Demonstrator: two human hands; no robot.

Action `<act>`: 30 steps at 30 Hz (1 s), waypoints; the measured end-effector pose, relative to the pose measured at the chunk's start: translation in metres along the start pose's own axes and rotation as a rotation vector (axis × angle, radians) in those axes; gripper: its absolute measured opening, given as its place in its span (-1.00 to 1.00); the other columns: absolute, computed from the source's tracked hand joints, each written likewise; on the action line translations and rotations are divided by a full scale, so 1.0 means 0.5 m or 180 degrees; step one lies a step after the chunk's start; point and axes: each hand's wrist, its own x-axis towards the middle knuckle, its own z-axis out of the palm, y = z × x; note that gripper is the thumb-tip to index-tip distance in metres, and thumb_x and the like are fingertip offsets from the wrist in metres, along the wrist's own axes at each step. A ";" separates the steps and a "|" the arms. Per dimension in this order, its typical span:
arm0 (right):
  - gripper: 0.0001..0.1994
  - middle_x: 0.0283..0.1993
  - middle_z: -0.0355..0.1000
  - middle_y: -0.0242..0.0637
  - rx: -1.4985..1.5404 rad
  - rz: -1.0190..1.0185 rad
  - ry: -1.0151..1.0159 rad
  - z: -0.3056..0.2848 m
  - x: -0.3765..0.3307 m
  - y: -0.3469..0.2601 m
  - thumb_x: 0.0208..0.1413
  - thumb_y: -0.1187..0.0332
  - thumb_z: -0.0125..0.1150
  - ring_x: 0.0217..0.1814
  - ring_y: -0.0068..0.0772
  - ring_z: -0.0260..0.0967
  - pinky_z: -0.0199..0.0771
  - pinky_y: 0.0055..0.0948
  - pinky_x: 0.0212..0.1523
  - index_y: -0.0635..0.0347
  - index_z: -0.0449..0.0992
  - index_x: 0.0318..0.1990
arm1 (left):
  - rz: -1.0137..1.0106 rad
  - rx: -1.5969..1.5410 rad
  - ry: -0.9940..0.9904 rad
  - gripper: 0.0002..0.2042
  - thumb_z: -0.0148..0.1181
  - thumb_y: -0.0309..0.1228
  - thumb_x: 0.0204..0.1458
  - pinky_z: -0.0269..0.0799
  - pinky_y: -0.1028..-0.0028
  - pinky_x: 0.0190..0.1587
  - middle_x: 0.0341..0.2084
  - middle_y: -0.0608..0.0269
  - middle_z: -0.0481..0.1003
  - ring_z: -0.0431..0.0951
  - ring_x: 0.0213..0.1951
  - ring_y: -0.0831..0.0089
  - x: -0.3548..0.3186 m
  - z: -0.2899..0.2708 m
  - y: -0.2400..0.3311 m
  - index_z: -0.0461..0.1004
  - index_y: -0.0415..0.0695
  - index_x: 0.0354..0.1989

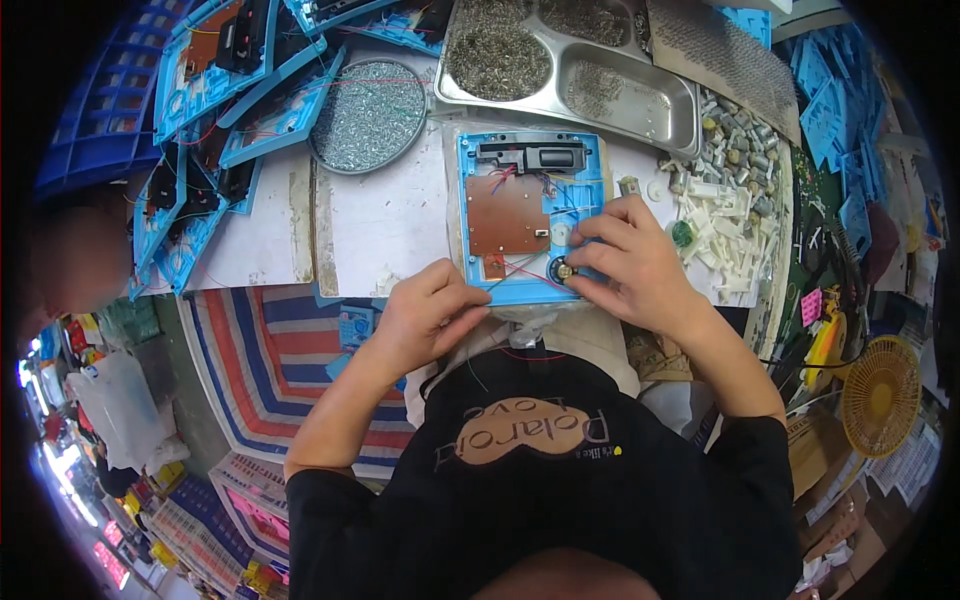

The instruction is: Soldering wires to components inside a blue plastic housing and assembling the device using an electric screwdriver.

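Note:
A shallow blue plastic casing [522, 292] lies before me with its inside facing up. It holds a brown circuit board [508, 222], a black module [555, 158] along the far side, and thin coloured wires. My right hand [640, 268] reaches over the casing's right side, its thumb and fingers closed around a small round black part with a brass-coloured centre [563, 270]. Red wires run towards that part. My left hand [425, 312] is at the near left corner, thumb and forefinger pinched on a thin dark wire [512, 278]; their exact grip is partly hidden.
Beyond the casing stand a round tray of small screws [368, 118] and a metal compartment tray [640, 128] of small metal parts. Small metal cylinders [740, 150] and white plastic pieces [722, 225] lie at right. Blue casings [270, 130] are stacked at left. A yellow fan [880, 395] stands right.

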 end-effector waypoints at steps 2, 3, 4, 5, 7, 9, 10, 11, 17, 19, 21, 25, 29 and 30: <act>-0.69 -0.06 0.55 -0.43 -0.0010 -0.0044 -0.0088 0.000 0.002 0.008 -0.21 0.40 0.56 -0.03 -0.10 0.35 0.43 -0.19 -0.02 0.04 0.58 -0.27 | 0.0013 -0.0012 0.0025 -0.77 0.49 -0.54 -0.10 0.34 0.37 -0.44 -0.49 0.24 0.39 0.44 -0.47 0.31 -0.001 0.001 -0.003 0.65 -0.11 -0.24; -0.70 -0.07 0.54 -0.45 -0.0032 -0.0090 -0.0071 0.001 0.004 0.010 -0.21 0.38 0.56 -0.03 -0.12 0.35 0.43 -0.20 -0.03 0.04 0.57 -0.28 | 0.0030 0.0002 0.0030 -0.77 0.50 -0.54 -0.10 0.34 0.37 -0.44 -0.50 0.24 0.39 0.44 -0.47 0.31 -0.001 0.001 -0.004 0.65 -0.11 -0.24; -0.71 -0.08 0.52 -0.46 -0.0055 -0.0134 -0.0052 0.002 0.004 0.011 -0.20 0.35 0.55 -0.03 -0.14 0.34 0.44 -0.21 -0.03 0.04 0.56 -0.30 | 0.0049 0.0016 0.0031 -0.77 0.50 -0.54 -0.10 0.34 0.37 -0.44 -0.50 0.24 0.39 0.44 -0.46 0.31 -0.001 0.001 -0.004 0.64 -0.11 -0.24; -0.71 -0.08 0.53 -0.46 -0.0051 -0.0115 -0.0052 0.003 0.004 0.009 -0.20 0.34 0.55 -0.01 -0.13 0.34 0.44 -0.20 -0.03 0.04 0.56 -0.30 | 0.0081 0.0052 0.0022 -0.78 0.49 -0.53 -0.09 0.36 0.35 -0.44 -0.49 0.23 0.40 0.46 -0.47 0.29 -0.001 -0.001 -0.002 0.63 -0.11 -0.24; -0.72 -0.07 0.53 -0.46 -0.0112 -0.0030 -0.0040 -0.002 0.001 0.007 -0.19 0.33 0.55 0.01 -0.13 0.34 0.44 -0.20 -0.03 0.03 0.56 -0.30 | 0.0215 0.0081 -0.0018 -0.79 0.47 -0.52 -0.06 0.41 0.31 -0.45 -0.48 0.20 0.41 0.50 -0.48 0.24 0.018 0.000 0.001 0.61 -0.11 -0.24; -0.73 -0.09 0.53 -0.44 -0.0045 -0.0035 0.0054 -0.007 0.002 0.000 -0.16 0.34 0.53 0.00 -0.12 0.36 0.43 -0.19 -0.02 0.04 0.57 -0.29 | 0.0215 0.0289 -0.0185 -0.79 0.47 -0.50 -0.07 0.41 0.30 -0.45 -0.48 0.20 0.42 0.51 -0.48 0.23 0.024 -0.010 0.007 0.62 -0.10 -0.24; -0.74 -0.10 0.54 -0.43 -0.0023 -0.0038 0.0099 -0.013 -0.001 0.002 -0.15 0.34 0.53 -0.01 -0.11 0.37 0.43 -0.19 -0.02 0.05 0.58 -0.28 | 0.0226 0.0391 -0.0262 -0.78 0.47 -0.49 -0.07 0.42 0.29 -0.45 -0.48 0.20 0.42 0.52 -0.47 0.23 0.024 -0.014 0.008 0.62 -0.09 -0.23; -0.75 -0.10 0.54 -0.40 -0.0133 0.0113 0.0265 -0.030 -0.011 0.009 -0.13 0.36 0.51 -0.02 -0.10 0.38 0.43 -0.19 -0.01 0.06 0.59 -0.26 | 0.0204 0.0364 -0.0304 -0.78 0.47 -0.48 -0.07 0.42 0.29 -0.44 -0.48 0.20 0.42 0.52 -0.46 0.22 0.028 -0.016 0.010 0.62 -0.09 -0.23; -0.78 -0.15 0.55 -0.18 -0.1409 0.1389 0.0509 -0.175 -0.079 0.101 -0.05 0.44 0.37 0.01 -0.05 0.41 0.44 -0.16 0.05 0.17 0.65 -0.18 | -0.0149 0.0394 -0.0681 -0.73 0.47 -0.49 -0.10 0.40 0.29 -0.38 -0.47 0.17 0.42 0.50 -0.43 0.21 0.040 -0.050 0.051 0.62 -0.13 -0.18; -0.78 -0.11 0.55 -0.19 -0.2039 0.1542 0.0196 -0.189 -0.073 0.097 -0.03 0.51 0.35 0.04 -0.04 0.41 0.43 -0.20 0.11 0.21 0.65 -0.17 | -0.0245 0.0305 -0.1025 -0.73 0.45 -0.46 -0.06 0.41 0.28 -0.35 -0.46 0.15 0.44 0.51 -0.42 0.20 0.069 -0.067 0.062 0.62 -0.15 -0.15; -0.78 -0.12 0.54 -0.18 -0.1954 0.1657 -0.0117 -0.181 -0.087 0.134 -0.02 0.52 0.36 0.03 -0.03 0.40 0.43 -0.18 0.09 0.23 0.64 -0.17 | -0.0330 0.0210 -0.1342 -0.72 0.43 -0.42 -0.03 0.42 0.27 -0.34 -0.46 0.13 0.46 0.52 -0.41 0.19 0.103 -0.089 0.068 0.62 -0.16 -0.11; -0.79 -0.15 0.54 -0.17 -0.1802 0.1487 -0.0153 -0.206 -0.097 0.159 -0.03 0.51 0.37 0.00 -0.04 0.40 0.44 -0.16 0.04 0.26 0.62 -0.18 | -0.0226 0.0083 -0.1334 -0.71 0.40 -0.40 0.02 0.44 0.30 -0.31 -0.43 0.09 0.53 0.55 -0.41 0.20 0.202 -0.144 0.091 0.62 -0.19 -0.07; -0.84 -0.31 0.49 -0.28 -0.1445 0.1535 0.1602 -0.236 -0.109 0.130 0.08 0.58 0.36 -0.20 -0.35 0.44 0.42 -0.45 -0.18 0.29 0.65 -0.17 | 0.0090 0.0590 -0.0383 -0.81 0.34 -0.42 0.09 0.47 0.31 -0.29 -0.42 0.06 0.56 0.59 -0.38 0.15 0.340 -0.132 0.082 0.63 -0.23 -0.17; -0.83 -0.33 0.46 -0.41 -0.0438 0.1705 0.2176 -0.225 -0.135 0.132 0.16 0.59 0.32 -0.22 -0.60 0.37 0.34 -0.58 -0.22 0.32 0.64 -0.09 | 0.0419 0.1096 -0.0289 -0.83 0.32 -0.41 0.10 0.49 0.28 -0.27 -0.39 0.05 0.58 0.60 -0.36 0.11 0.384 -0.114 0.067 0.63 -0.21 -0.19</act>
